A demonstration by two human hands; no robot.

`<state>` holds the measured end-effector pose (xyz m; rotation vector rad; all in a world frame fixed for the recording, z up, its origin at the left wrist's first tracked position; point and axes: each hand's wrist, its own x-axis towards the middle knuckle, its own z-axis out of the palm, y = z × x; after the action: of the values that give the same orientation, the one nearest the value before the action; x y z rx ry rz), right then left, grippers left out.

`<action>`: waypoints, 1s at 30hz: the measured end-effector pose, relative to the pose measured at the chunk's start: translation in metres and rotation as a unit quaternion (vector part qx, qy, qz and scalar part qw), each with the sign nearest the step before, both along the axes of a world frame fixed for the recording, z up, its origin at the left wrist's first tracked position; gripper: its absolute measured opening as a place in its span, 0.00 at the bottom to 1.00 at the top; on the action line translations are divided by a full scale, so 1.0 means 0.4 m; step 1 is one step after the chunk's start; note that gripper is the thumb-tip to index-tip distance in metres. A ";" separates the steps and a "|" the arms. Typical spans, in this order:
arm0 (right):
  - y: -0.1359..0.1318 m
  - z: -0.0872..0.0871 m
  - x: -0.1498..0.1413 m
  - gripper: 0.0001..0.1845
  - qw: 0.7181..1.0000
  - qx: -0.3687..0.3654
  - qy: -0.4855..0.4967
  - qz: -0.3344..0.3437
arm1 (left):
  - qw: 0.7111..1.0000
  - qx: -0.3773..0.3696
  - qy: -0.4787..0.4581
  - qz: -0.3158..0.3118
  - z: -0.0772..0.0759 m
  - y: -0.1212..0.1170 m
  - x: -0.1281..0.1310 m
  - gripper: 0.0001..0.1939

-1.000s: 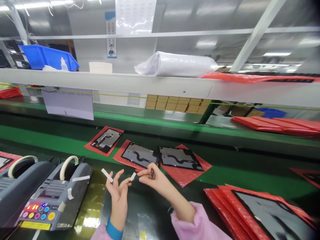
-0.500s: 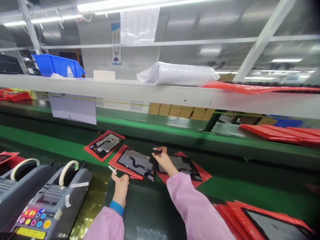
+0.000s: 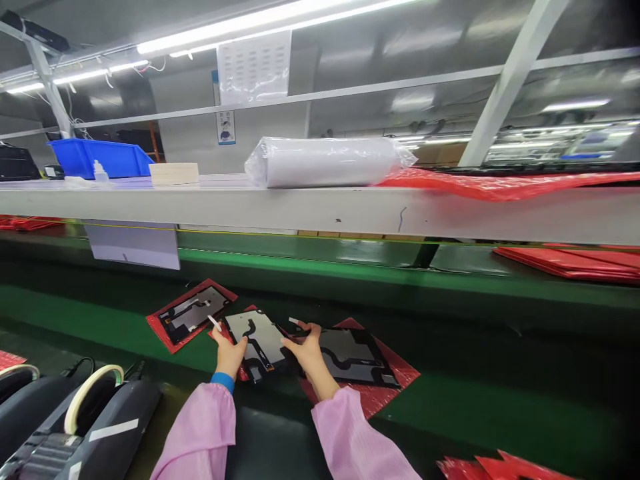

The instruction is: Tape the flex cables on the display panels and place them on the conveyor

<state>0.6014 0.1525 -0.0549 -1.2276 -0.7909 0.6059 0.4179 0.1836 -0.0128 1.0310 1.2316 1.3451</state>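
Note:
A flat display panel (image 3: 273, 337) with a grey back and a black ribbon cable is tilted between my hands, over a red bubble bag that is mostly hidden. My left hand (image 3: 229, 355) is closed on its left edge, thumb on top. My right hand (image 3: 309, 353) grips the right edge the same way. A short white tape strip (image 3: 214, 323) sticks up from a left finger, and another white strip (image 3: 294, 321) from a right finger. To the left, a second panel (image 3: 203, 309) lies on a red bag; a third panel (image 3: 357, 347) lies partly behind my right hand.
Tape dispensers (image 3: 125, 413) stand at the lower left. Red bags (image 3: 493, 467) lie at the lower right. Above the green bench runs a white shelf (image 3: 280, 210) holding a blue bin (image 3: 100, 159) and a plastic-wrapped roll (image 3: 330, 161).
Both hands have come to the middle panel and taken hold of its edges; it has turned and now tilts. My right hand has left the right-hand panel. The camera view has shifted.

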 end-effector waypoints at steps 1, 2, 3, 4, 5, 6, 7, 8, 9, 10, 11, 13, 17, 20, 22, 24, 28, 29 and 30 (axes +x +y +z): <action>-0.016 0.009 -0.008 0.37 1.000 0.016 0.012 -0.014 | 1.000 0.020 -0.003 -0.017 0.022 -0.003 0.002 0.19; -0.034 0.023 -0.016 0.37 0.999 0.034 0.023 -0.028 | 0.998 0.042 -0.008 -0.035 0.047 -0.010 0.004 0.19; -0.053 0.043 -0.024 0.37 0.997 0.053 0.031 -0.040 | 0.996 0.067 -0.016 -0.054 0.075 -0.021 0.006 0.20; -0.074 0.070 -0.032 0.38 0.995 0.073 0.036 -0.050 | 0.993 0.092 -0.025 -0.073 0.106 -0.035 0.008 0.23; -0.098 0.104 -0.039 0.38 0.993 0.092 0.038 -0.061 | 0.988 0.119 -0.035 -0.091 0.139 -0.053 0.008 0.29; -0.127 0.143 -0.046 0.38 0.990 0.115 0.038 -0.072 | 0.983 0.144 -0.045 -0.108 0.173 -0.076 0.006 0.35; -0.161 0.188 -0.053 0.38 0.986 0.142 0.034 -0.083 | 0.976 0.170 -0.056 -0.124 0.209 -0.104 0.002 0.42; -0.203 0.236 -0.060 0.38 0.980 0.171 0.028 -0.094 | 0.969 0.194 -0.067 -0.137 0.245 -0.135 -0.005 0.48; -0.252 0.284 -0.067 0.38 0.972 0.210 0.019 -0.103 | 0.962 0.216 -0.078 -0.146 0.280 -0.172 -0.014 0.51; -0.308 0.330 -0.074 0.37 0.964 0.246 0.007 -0.105 | 0.956 0.236 -0.090 -0.150 0.314 -0.212 -0.027 0.53; -0.371 0.371 -0.081 0.35 0.957 0.269 -0.001 -0.107 | 0.951 0.253 -0.100 -0.149 0.344 -0.256 -0.043 0.52; -0.510 0.432 -0.095 0.29 0.954 0.280 -0.001 -0.107 | 0.947 0.270 -0.116 -0.133 0.386 -0.346 -0.082 0.50; -0.767 0.438 -0.122 0.19 0.953 0.228 0.009 -0.200 | 0.965 0.157 -0.152 -0.142 0.345 -0.503 -0.163 0.50; -0.882 0.359 -0.141 0.17 0.977 0.091 -0.007 -0.195 | 0.976 0.039 -0.148 -0.153 0.201 -0.580 -0.200 0.50; -0.916 0.295 -0.152 0.18 0.988 0.013 -0.007 -0.151 | 0.985 -0.007 -0.113 -0.133 0.088 -0.612 -0.210 0.51; -0.928 0.242 -0.162 0.19 0.994 -0.020 -0.011 -0.110 | 0.988 -0.033 -0.089 -0.122 -0.006 -0.628 -0.215 0.50; -0.924 0.195 -0.180 0.21 0.997 -0.061 -0.015 -0.033 | 0.993 -0.029 -0.029 -0.110 -0.086 -0.633 -0.224 0.50; -0.920 0.192 -0.185 0.22 0.997 -0.072 -0.015 -0.012 | 0.995 -0.017 -0.009 -0.103 -0.088 -0.636 -0.228 0.50; -0.916 0.189 -0.190 0.22 0.997 -0.079 -0.019 0.008 | 0.996 -0.004 0.009 -0.093 -0.086 -0.642 -0.233 0.48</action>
<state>0.5255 -0.2141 0.0209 -1.3819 -0.7962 0.6699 0.3245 -0.0730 -0.0473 1.1253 1.1250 1.1888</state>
